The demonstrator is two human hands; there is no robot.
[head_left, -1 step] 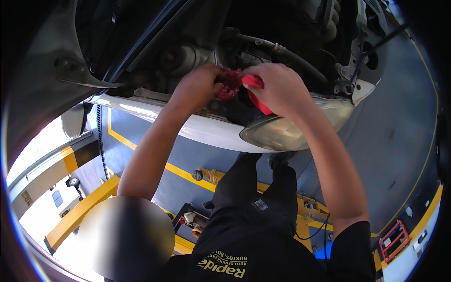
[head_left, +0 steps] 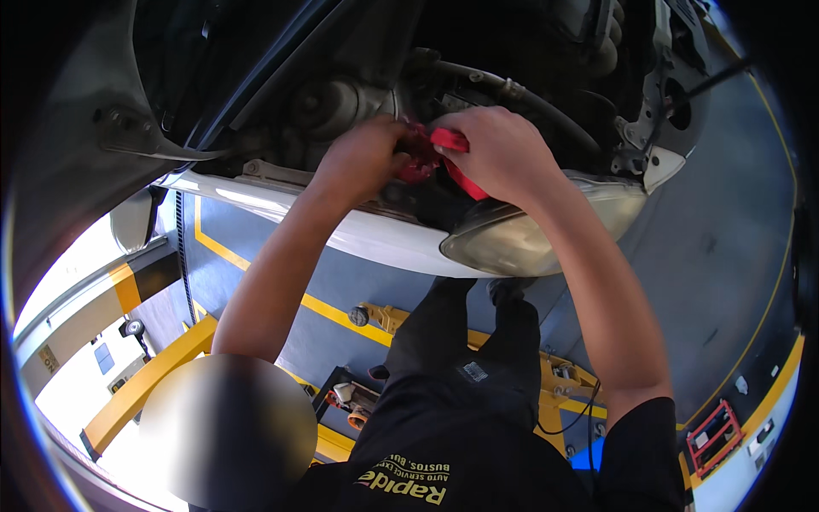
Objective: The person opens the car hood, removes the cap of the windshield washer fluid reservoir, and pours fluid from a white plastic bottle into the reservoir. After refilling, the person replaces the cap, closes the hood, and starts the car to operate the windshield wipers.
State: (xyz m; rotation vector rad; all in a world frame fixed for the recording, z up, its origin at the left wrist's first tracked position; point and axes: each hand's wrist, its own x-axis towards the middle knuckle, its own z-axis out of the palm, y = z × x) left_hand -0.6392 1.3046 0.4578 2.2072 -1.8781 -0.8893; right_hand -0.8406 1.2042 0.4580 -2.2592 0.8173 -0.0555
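Note:
Both of my hands work over the front corner of a car's open engine bay, just behind the headlight (head_left: 546,230). My left hand (head_left: 363,162) is closed on a shiny, crinkled dark-red piece (head_left: 418,162) that looks like thin plastic; its exact kind does not show. Bright red cloth (head_left: 465,181) is gripped in my right hand (head_left: 503,154), with one end sticking out by the thumb and a strip hanging below the palm. The fingertips of both hands nearly meet at the dark-red piece. My right fingers partly hide the cloth.
A white fender edge (head_left: 367,243) runs below my forearms. Beyond the hands lie a dark hose (head_left: 546,107) and a round metal strut mount (head_left: 328,104). Yellow lift arms (head_left: 384,319) are near my legs. A red metal frame (head_left: 715,438) stands at lower right.
My right hand has shifted slightly left and up with the red cloth, closer to the dark-red piece. The left hand keeps its grip.

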